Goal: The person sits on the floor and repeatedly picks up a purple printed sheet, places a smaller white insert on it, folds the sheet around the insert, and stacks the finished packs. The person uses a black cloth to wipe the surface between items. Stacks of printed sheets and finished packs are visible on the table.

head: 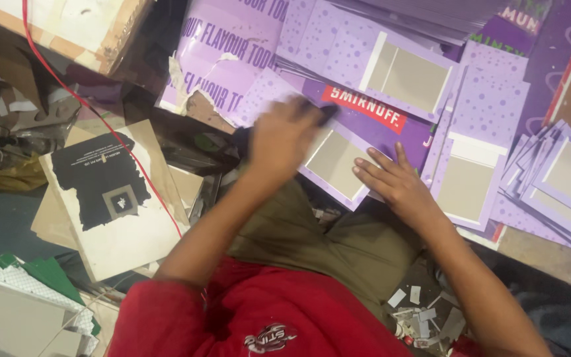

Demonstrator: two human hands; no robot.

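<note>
Cluttered floor (550, 258), far side covered w/ purple printed cards, stacks too many to count. One purple card (358, 142) w/ grey window lies centre, near the lap. Left hand (284, 135), blurred, fingers bent over its far-left edge; right hand (398, 182) spread flat on its near-right corner. One black-and-white board (110, 198) at left.

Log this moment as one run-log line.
left hand: blurred, on purple card sheet | right hand: flat, fingers spread, pressing same sheet | right: purple card stack
</note>
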